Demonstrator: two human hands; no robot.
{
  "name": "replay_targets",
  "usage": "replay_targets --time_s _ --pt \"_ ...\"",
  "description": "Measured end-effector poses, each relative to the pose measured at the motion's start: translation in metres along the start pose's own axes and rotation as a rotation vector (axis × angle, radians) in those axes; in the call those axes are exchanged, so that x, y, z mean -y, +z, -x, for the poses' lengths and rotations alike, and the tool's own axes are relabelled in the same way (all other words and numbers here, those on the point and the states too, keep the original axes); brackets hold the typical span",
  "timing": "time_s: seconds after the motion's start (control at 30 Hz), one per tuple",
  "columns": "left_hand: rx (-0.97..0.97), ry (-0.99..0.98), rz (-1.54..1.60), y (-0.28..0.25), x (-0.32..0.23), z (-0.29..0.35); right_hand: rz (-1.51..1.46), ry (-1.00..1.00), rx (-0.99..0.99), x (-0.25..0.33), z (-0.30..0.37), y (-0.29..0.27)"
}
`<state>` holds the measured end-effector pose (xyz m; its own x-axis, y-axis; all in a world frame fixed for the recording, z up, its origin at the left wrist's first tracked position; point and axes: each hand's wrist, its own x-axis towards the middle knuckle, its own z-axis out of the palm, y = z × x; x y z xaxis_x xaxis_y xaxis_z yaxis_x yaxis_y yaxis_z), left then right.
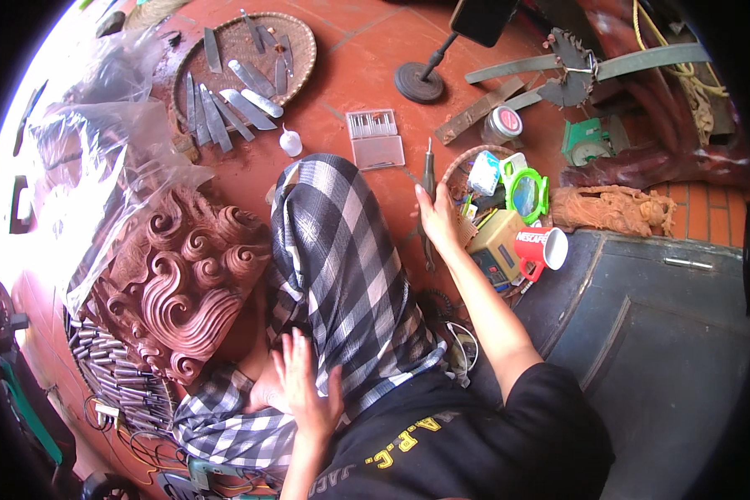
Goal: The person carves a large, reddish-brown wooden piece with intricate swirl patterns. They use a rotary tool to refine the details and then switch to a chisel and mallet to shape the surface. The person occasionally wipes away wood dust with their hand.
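My right hand (438, 218) is closed around a slim dark rotary tool handpiece (428, 173), its thin bit pointing away from me. Beside that hand, a round basket (468, 155) holds a green-rimmed magnifier (527, 196), a beige control box (495, 247) and a red mug (535, 250). My left hand (305, 392) is open, fingers spread and empty, over my checked trousers by my bare foot. Left of my legs rests a reddish wood carving (196, 283) with deep curls and waves, partly under clear plastic.
A woven tray (307, 75) of flat blades lies far left. On the tiled floor are a bit case (375, 137), a small white bottle (290, 142), a phone stand (419, 82), a jar (502, 125) and a green scale (587, 143). Many carving chisels (121, 367) lie near left.
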<state>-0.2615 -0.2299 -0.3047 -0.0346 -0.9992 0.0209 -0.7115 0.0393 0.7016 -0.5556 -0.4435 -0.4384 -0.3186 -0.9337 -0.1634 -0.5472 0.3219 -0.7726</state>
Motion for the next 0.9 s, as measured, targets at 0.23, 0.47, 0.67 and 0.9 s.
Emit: replay_targets --time_s 0.23,0.47,0.67,0.9 --pt "-0.075 -0.028 -0.045 -0.001 -0.014 -0.018 0.604 -0.226 -0.240 0.023 -0.050 0.035" --pt "-0.103 -0.055 -0.036 -0.016 -0.010 -0.023 0.655 -0.278 -0.210 0.016 -0.057 0.048" --pt "-0.126 -0.049 0.045 -0.015 -0.010 -0.021 0.793 -0.251 -0.178 0.010 -0.052 0.041" --pt "-0.105 -0.063 0.110 -0.011 -0.010 -0.027 0.857 -0.252 -0.185 0.010 -0.049 0.038"
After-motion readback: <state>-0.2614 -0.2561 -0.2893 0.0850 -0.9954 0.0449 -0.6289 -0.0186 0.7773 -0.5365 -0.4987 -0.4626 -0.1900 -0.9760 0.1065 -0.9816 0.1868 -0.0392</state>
